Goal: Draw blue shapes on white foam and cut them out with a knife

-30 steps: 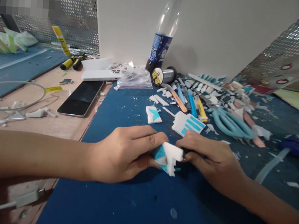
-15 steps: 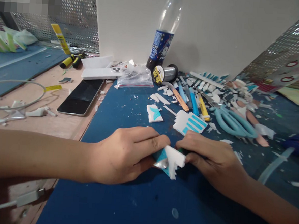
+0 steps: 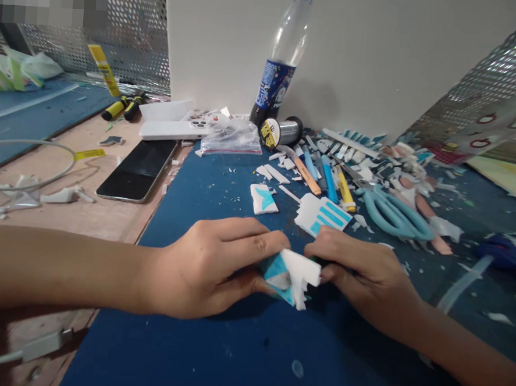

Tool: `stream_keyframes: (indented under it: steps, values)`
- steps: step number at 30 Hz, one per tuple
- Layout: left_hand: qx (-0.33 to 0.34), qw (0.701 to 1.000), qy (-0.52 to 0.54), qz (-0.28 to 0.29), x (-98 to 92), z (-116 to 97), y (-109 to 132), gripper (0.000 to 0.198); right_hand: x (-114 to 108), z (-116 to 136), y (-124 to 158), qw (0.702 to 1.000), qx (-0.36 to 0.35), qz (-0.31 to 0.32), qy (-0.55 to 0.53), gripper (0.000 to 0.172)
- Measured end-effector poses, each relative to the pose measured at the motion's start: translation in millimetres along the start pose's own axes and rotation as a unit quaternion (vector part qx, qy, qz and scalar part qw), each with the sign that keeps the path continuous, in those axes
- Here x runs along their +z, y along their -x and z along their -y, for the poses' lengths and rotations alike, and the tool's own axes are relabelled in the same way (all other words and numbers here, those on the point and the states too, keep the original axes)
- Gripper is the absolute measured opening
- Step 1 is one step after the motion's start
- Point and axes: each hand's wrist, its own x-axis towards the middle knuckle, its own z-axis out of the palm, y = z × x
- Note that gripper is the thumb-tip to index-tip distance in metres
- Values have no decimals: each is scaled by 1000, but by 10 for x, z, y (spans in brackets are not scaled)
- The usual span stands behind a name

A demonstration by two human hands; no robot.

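Observation:
My left hand (image 3: 222,266) is closed on a white foam piece (image 3: 299,271) with blue patches and a jagged, notched edge, held just above the blue mat. A greyish patch shows on its blue face; I cannot tell what it is. My right hand (image 3: 362,269) is closed in a pinch at the foam's right side. A bit of something dark green shows between its fingers, but most of it is hidden. Beyond my hands lie a small white piece with a blue shape (image 3: 264,199) and a white piece with blue stripes (image 3: 322,214).
Blue-handled scissors (image 3: 394,213), a yellow cutter (image 3: 344,189) and heaped foam scraps (image 3: 374,156) lie at the right. A wire spool (image 3: 281,133) sits by a tilted-looking bottle (image 3: 277,80). To the left are a phone (image 3: 137,171) and a cable (image 3: 41,346).
The view has shifted slightly, so background things sit a little further left and lower. The foam piece has turned slightly between my hands, and both hands keep their grip.

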Motion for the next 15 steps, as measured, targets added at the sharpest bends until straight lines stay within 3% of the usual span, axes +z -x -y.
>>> stream_keyframes:
  steps: [9, 15]
  values:
    - [-26, 998, 27, 56, -54, -31, -14, 24, 26, -39, 77, 1000, -6, -5, 6, 34]
    - [-16, 999, 19, 47, -41, -30, -13, 26, 72, -90, 178, 1000, -7, -18, -2, 24]
